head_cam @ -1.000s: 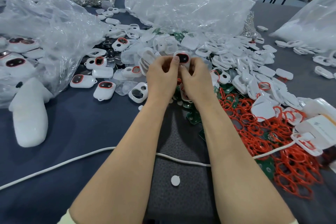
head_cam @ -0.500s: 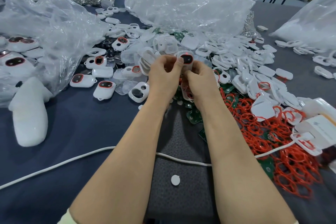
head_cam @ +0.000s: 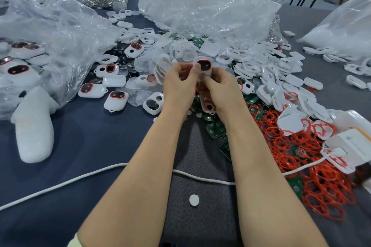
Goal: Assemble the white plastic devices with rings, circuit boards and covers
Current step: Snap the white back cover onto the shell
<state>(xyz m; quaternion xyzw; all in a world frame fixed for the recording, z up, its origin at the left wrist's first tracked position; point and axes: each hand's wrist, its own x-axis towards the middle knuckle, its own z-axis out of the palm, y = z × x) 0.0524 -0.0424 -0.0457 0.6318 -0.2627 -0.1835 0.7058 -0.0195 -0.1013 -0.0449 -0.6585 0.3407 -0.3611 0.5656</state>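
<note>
Where the dark blue cloth of the counter [head_cam: 70, 166] runs out from under the person's forearms, most of it is buried. Crumpled clear plastic bags [head_cam: 200, 10] billow along the far side. In front of them sprawls a heap of white plastic shells [head_cam: 271, 70], glossy, rounded and open-holed. To the right lies a tangle of thin red rings [head_cam: 321, 186], with flat green circuit boards [head_cam: 216, 128] poking out near its edge. A few finished devices [head_cam: 116, 100] sit to the left, each with a dark window rimmed in red. A white cable [head_cam: 60, 184] snakes across the near cloth.

Both hands meet above the middle of the heap, off the counter. The left hand [head_cam: 178, 88] has its fingers curled in, thumb pressing the left edge of the white device [head_cam: 203, 65]. The right hand [head_cam: 222, 92] pinches the device from below and the right, its fingers closed on the casing too. The device stands upright facing the person: a smooth white rounded shell with a dark oval window outlined by a red ring, and a small red spot above it. A small white disc [head_cam: 194, 200] lies on the near grey mat.
</note>
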